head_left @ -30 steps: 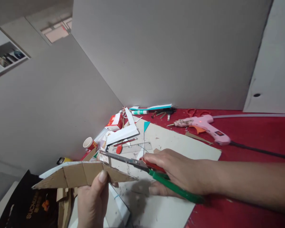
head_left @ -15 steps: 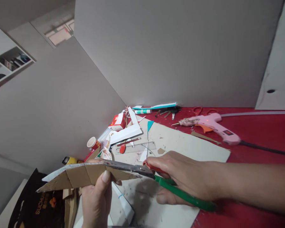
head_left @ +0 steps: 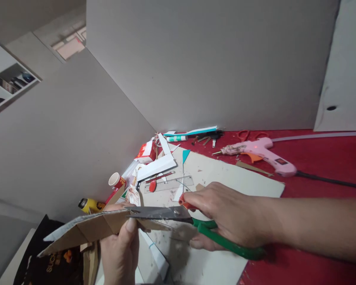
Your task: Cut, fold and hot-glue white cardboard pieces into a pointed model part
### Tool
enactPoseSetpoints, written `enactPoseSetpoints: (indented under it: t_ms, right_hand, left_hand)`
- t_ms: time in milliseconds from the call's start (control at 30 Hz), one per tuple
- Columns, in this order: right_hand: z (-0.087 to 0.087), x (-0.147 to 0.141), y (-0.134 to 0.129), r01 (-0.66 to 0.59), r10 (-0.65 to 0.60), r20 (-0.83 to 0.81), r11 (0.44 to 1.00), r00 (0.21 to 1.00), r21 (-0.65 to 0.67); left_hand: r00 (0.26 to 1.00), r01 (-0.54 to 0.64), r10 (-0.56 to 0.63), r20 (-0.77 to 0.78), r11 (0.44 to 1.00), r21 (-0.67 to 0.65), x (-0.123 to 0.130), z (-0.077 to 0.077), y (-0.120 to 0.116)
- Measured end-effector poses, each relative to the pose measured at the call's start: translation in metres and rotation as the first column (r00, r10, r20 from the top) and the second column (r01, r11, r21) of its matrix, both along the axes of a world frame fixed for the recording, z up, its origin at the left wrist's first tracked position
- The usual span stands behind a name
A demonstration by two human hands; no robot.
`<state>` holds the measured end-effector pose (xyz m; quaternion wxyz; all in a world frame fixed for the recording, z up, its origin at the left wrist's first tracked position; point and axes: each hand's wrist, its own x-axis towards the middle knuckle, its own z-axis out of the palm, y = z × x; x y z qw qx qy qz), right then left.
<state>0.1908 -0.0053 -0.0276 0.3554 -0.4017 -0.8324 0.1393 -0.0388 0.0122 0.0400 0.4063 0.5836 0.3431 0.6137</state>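
My left hand pinches a creased, curved strip of brown cardboard, white on its far side, with the thumb on the near face. The strip slants down toward the left. In my right hand is a pair of scissors with one red and one green handle. Their blades point left and lie at the strip's upper edge, just above my left thumb. The blades look slightly parted; whether cardboard is between them I cannot clearly see. Below the scissors lies a pale board.
A pink glue gun lies on the red table, its cord running right. Behind my hands are a clear ruler, white paper strips, a paper cup and a yellow bottle. A black bag stands at left.
The cardboard strip has tilted, its left end dropping lower. The scissor blades have moved slightly left and parted a little at the strip's edge. The whole view has shifted slightly.
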Motion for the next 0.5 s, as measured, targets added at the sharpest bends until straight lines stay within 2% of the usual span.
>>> enactPoseSetpoints:
  t_ms: [200,500]
  right_hand:
    - [-0.0025,-0.0005,-0.0004,0.023,-0.023,-0.003,0.997,1.000,0.073]
    - [-0.0062,-0.0003,-0.0006,0.069,-0.074,0.025,0.986,0.997,0.152]
  left_hand:
    - [0.994,0.088,-0.081,-0.073,0.992,0.096,0.0072,0.0034,-0.0009]
    - [0.994,0.085,-0.075,-0.078,0.987,0.136,0.0073,0.0028,0.0033]
